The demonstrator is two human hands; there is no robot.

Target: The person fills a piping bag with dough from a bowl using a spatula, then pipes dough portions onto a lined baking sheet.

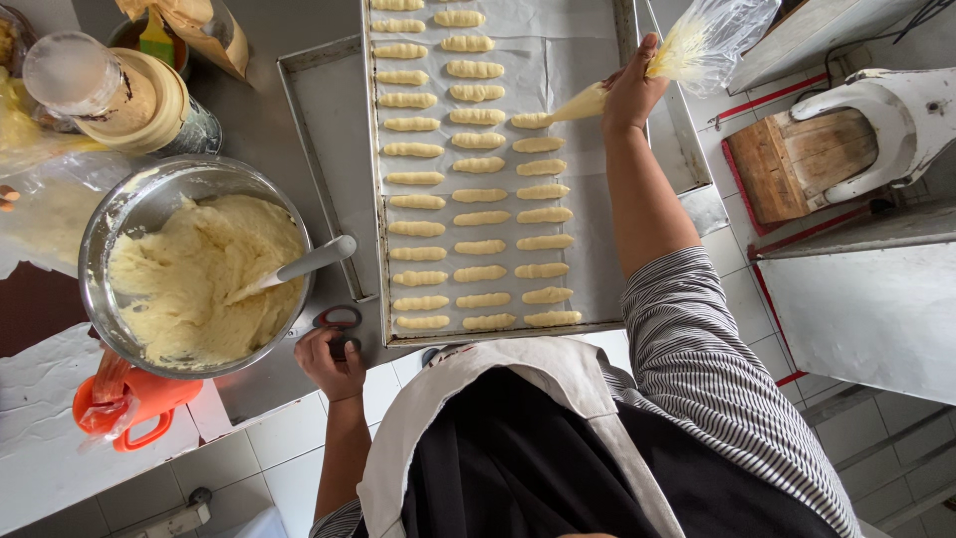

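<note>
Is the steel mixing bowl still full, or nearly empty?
Largely full. The steel bowl holds a thick mound of pale dough across most of its inside, with a spatula stuck in it; some bare wall shows at upper left.

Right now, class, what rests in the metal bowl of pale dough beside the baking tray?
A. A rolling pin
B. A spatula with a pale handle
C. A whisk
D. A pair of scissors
B: a spatula with a pale handle leans in the dough of the metal bowl, its handle over the rim nearest the baking tray; the scissors lie outside, by the left hand.
</note>
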